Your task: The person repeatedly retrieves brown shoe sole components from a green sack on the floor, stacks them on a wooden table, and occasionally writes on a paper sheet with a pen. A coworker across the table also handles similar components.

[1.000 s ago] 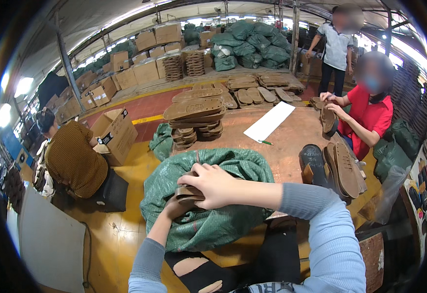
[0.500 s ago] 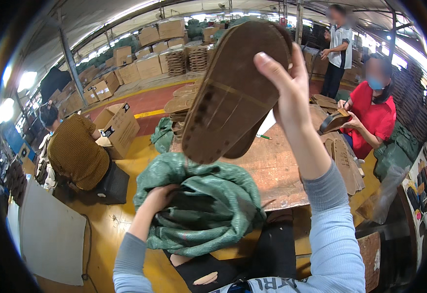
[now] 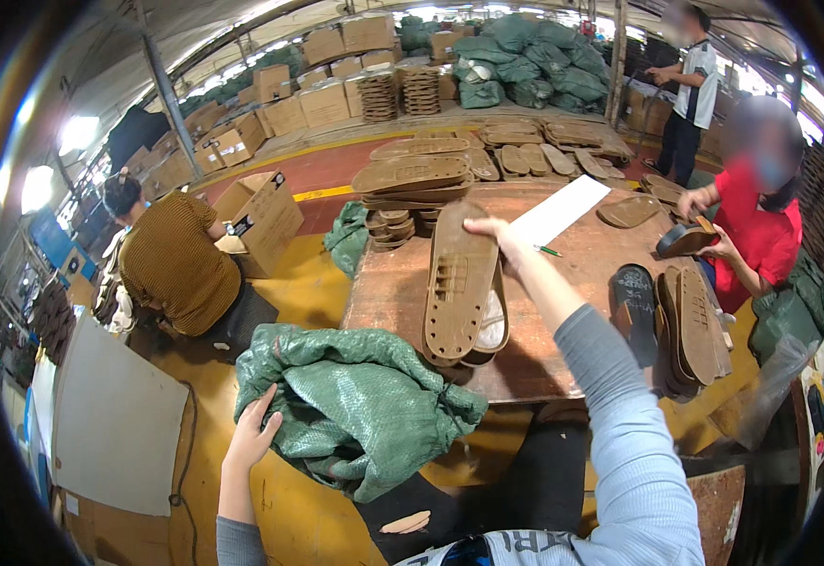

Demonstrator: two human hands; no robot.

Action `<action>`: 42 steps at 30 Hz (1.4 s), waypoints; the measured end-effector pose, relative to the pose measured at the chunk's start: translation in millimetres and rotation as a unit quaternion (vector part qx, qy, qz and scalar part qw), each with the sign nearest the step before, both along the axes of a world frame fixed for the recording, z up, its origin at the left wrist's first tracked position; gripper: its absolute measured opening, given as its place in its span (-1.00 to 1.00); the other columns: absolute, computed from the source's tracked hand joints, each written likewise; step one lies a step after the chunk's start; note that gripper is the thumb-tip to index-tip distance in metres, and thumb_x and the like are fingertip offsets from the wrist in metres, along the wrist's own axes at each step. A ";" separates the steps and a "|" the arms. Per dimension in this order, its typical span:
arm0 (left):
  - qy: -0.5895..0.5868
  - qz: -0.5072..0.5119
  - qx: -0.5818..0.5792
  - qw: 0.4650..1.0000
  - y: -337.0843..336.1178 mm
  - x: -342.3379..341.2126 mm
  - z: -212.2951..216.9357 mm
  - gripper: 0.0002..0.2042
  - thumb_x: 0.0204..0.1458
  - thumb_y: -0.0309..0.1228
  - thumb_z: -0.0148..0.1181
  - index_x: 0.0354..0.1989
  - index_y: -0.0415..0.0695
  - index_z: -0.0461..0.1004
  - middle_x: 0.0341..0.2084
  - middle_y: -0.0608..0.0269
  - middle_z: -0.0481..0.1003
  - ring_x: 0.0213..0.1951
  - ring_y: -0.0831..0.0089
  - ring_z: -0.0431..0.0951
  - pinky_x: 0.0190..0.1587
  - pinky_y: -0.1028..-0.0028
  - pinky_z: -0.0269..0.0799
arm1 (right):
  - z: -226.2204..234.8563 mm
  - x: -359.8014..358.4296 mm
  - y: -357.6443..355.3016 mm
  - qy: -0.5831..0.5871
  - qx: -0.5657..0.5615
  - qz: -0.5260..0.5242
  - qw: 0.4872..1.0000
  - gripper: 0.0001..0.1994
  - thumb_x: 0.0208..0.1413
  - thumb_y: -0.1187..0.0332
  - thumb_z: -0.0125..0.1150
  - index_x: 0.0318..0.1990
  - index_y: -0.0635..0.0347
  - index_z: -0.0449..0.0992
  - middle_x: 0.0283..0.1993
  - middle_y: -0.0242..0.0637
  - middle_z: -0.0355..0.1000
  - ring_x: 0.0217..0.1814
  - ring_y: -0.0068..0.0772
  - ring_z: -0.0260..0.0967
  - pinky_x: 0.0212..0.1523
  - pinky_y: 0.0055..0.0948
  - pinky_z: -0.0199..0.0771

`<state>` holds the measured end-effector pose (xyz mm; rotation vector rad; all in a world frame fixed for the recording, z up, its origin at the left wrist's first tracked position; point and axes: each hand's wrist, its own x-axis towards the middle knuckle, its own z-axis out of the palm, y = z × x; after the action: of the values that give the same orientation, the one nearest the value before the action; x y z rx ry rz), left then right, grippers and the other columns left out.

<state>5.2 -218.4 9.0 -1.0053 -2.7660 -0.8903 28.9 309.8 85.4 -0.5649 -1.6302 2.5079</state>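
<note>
Shoe soles stand on end on the table; my right hand pinches their top so they stay together. My left hand lies flat on the green sack, steadying it.

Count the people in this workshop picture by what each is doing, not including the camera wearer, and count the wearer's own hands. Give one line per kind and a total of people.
Person crouching on the floor in a brown top: 1
Person working at the table in a red top: 1
Person standing at the back in a white shirt: 1
Total people: 3
Wearer's hands: 2, the left hand on the green sack, the right hand holding brown shoe soles.
</note>
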 end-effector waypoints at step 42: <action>-0.091 -0.354 -0.153 0.918 94.6 137.2 174.5 -0.55 -0.12 -0.28 0.33 -0.02 -0.20 0.52 -0.09 -0.11 0.49 -0.17 0.01 0.54 -0.09 0.15 0.47 | 4.6 180.7 -183.3 0.568 0.436 0.082 0.694 -0.28 -0.21 0.26 0.38 0.25 -0.16 0.32 0.32 -0.01 0.07 0.37 0.19 -0.05 0.31 0.14 0.07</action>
<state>142.4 -123.8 183.5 -2.1663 -2.7456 -0.6146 209.6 126.5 90.0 1.0449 -1.8564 1.1576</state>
